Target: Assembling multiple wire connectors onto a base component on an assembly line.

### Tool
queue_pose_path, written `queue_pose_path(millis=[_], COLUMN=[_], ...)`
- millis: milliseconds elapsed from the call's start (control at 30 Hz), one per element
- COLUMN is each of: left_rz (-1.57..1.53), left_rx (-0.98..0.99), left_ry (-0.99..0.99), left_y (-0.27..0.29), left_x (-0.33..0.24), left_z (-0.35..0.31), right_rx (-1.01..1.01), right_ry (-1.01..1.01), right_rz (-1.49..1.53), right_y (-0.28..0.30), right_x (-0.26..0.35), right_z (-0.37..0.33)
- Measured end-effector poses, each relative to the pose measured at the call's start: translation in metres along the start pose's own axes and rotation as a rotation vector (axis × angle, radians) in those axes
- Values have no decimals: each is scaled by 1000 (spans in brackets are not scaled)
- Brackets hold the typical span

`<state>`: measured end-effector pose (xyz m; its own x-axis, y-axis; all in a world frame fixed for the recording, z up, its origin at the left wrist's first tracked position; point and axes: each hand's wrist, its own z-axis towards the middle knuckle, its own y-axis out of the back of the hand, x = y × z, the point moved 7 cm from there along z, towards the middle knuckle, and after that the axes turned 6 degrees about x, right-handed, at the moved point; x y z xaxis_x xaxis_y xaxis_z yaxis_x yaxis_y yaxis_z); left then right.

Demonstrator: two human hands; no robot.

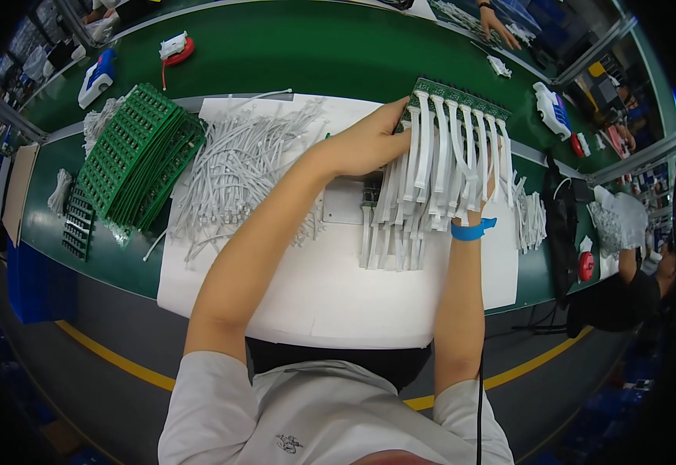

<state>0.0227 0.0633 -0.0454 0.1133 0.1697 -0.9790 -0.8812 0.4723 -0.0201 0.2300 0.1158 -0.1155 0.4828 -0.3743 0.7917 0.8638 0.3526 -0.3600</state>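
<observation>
My left hand is closed on the left end of a green circuit board panel, its thumb on the near side. A row of flat white cables hangs from connectors along that panel. On the right, my forearm reaches up behind these cables, a blue wrist strap round the wrist. Only a sliver of my right hand shows beside the cables, and its fingers are hidden. Beneath the held panel, more white cables lie in rows on the white sheet, next to a metal plate.
To the left stand a stack of green circuit boards and a heap of loose white cables. Another cable bundle lies at the right. Red tape reels and blue-white dispensers rest farther off. Another person's hand reaches in across the bench.
</observation>
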Motion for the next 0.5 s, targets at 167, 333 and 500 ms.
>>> queue_pose_path(millis=[167,333,500], left_rz=[38,-9,66], left_rx=[59,97,64], left_ry=[75,100,38], left_y=[8,6,4], left_x=[6,1,-3], left_z=[-6,-5,0], right_rx=[161,108,124], right_ry=[56,147,124], right_rz=[19,-560,-647], right_y=[-36,-24,-16], right_x=[18,20,28], right_z=[4,-1,4])
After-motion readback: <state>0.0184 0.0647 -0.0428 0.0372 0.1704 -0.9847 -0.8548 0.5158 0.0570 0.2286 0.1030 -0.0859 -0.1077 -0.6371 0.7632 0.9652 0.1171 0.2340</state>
